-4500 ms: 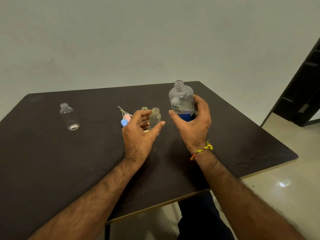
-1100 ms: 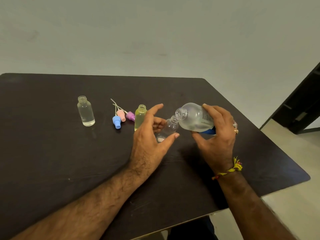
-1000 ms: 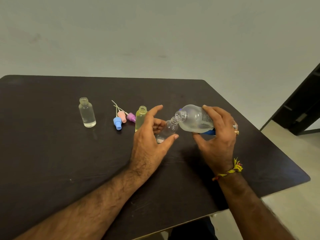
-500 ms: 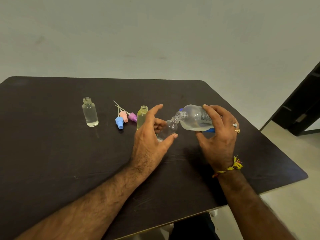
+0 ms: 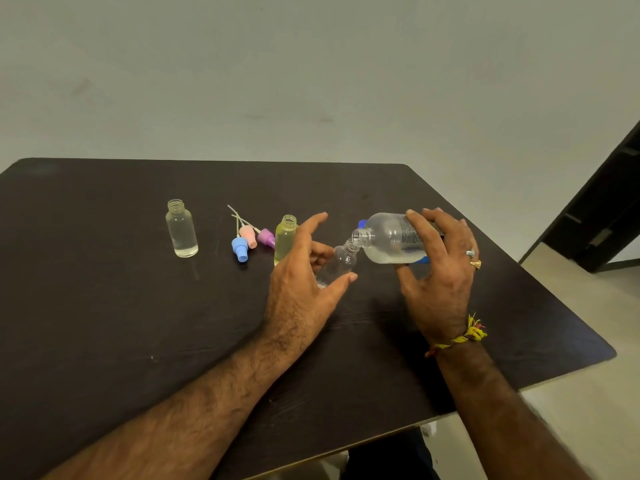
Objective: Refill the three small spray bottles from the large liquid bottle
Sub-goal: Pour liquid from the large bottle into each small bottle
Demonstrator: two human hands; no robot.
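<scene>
**Mid-pour over the worktop**

Your right hand [image 5: 438, 268] grips the big bottle [image 5: 393, 242], tipped nearly flat with its mouth touching the neck of a small clear bottle [image 5: 337, 263]. Your left hand [image 5: 304, 275] holds that one tilted, thumb and fingers curled around it (index finger sticking up, off the bottle). Just behind your left hand stands a yellowish bottle [image 5: 285, 237], uncapped. Farther left there's another clear bottle [image 5: 181, 228], upright and open too. Between those two lie three spray caps on the dark worktop [image 5: 104, 306]: blue [image 5: 240, 248], pink [image 5: 248, 235], purple [image 5: 266, 236].
</scene>
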